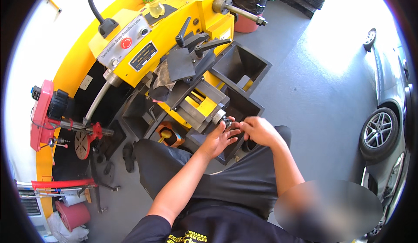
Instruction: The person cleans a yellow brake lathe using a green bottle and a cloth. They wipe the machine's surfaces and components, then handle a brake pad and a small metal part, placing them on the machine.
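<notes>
Nearby, black bins (pixel 244 64) flank the yellow machine (pixel 174 30).

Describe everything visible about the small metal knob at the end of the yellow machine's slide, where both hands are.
The metal knob is a small, dark, shiny round part at the near end of a grey steel slide on the yellow machine. It juts toward the person, above a black open bin. The left hand cups it from below, fingers spread; the right hand pinches at it from the side. Fingers hide much of it, so its finer shape cannot be told.
</notes>
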{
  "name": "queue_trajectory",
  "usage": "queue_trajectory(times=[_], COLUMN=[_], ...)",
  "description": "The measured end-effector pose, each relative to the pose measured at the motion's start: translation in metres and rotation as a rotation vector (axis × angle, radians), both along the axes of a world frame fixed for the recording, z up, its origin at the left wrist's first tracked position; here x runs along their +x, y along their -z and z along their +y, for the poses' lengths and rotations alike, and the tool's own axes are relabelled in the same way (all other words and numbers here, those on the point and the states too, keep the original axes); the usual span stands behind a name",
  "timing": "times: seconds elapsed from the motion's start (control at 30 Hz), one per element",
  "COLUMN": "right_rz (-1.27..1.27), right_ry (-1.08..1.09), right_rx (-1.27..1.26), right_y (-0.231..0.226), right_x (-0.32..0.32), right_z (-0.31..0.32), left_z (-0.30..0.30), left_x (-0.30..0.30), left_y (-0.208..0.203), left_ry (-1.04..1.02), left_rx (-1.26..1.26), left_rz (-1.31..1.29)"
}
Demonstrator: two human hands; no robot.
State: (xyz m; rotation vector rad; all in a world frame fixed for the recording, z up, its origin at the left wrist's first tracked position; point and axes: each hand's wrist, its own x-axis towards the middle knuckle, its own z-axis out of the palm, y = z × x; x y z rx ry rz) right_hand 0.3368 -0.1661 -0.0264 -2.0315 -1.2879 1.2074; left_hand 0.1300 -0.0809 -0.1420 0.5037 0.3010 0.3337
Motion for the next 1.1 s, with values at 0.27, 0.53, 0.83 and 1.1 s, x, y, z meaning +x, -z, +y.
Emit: queue_trajectory(times=[0.27, 0.53, 0.83, 1.1], right_rz=[-0.431, -0.577, -0.577, -0.515], right_ry=[-0.322, -0.547, -0.439, -0.612], right_rx=[0.714, 0.696, 0.778, 0.853], right_y=[0.004, 0.012, 0.007, 0.027], right_x=[0.025, 0.033, 0.039, 0.044], right_z=[0.084, 0.127, 0.133, 0.16], left_z=[0.008, 0.013, 0.019, 0.016], left_x=[-0.014, -0.023, -0.026, -0.018], left_y=[-0.008, -0.003, -0.012, -0.004], left_ry=[0.098, 0.158, 0.202, 0.171], left_rx=[-0.021, -0.05, -0.079, -0.204], left_rz=[0.039, 0.04, 0.098, -0.045])
